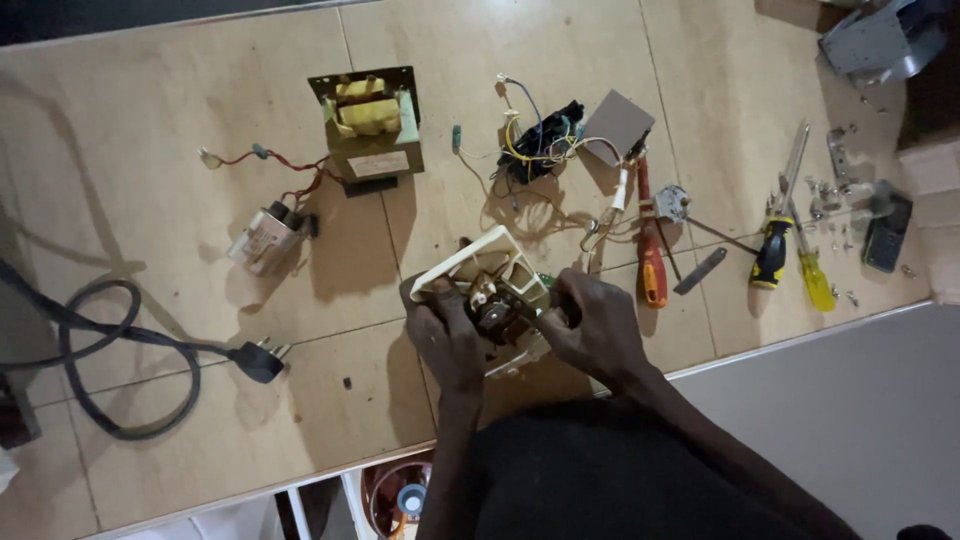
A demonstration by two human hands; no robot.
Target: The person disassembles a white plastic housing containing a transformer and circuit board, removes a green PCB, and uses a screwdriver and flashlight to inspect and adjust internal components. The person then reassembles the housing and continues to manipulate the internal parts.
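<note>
- Hands first: we see the person's left hand (447, 340) and right hand (598, 328) close together near the front edge of a pale wooden table (150, 130), both clamped on a cream plastic housing with brown metal parts inside (490, 290).
- The left hand grips the housing's left side from below, and the right hand closes on its right side, fingers curled over the inner parts.
- We cannot tell whether the housing touches the table.
- Behind the hands we find a tangle of yellow, white and blue wires around a black part (535, 140), with a grey square plate (617, 125) beside it.
- Further left sits a boxy transformer with yellow-taped windings (368, 122), joined by red wires to a silver cylindrical capacitor (265, 238).
- A black power cable with a plug (258, 360) loops at the far left.
- To the right lie a red-handled screwdriver (650, 255), a black-and-yellow-handled screwdriver (772, 250), a clear yellow-handled screwdriver (815, 278) and a dark handheld device (887, 235).
</note>
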